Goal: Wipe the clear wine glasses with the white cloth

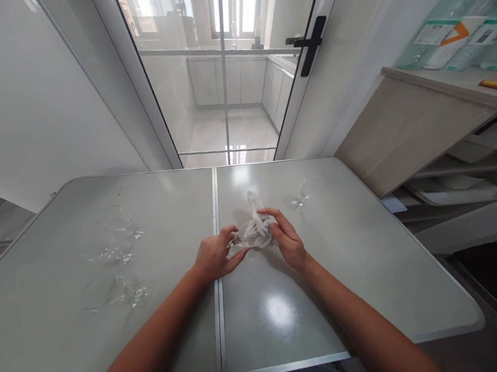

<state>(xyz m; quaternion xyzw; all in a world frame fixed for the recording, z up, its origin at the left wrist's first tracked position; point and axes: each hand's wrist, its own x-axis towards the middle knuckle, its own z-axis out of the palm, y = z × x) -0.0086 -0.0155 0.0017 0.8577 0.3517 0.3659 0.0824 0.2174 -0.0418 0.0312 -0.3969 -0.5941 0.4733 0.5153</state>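
Above the middle of the table, my left hand is closed around the foot end of a clear wine glass held on its side. A white cloth is bunched at the bowl of this glass, with one end sticking up. My right hand grips the cloth against the bowl, fingers on top and thumb nearer me. Part of the bowl is hidden by cloth and fingers.
Several clear glasses lie at the left of the grey table, and another glass is at the right rear. A glass door stands behind. On the right, a shelf unit bears plastic bottles.
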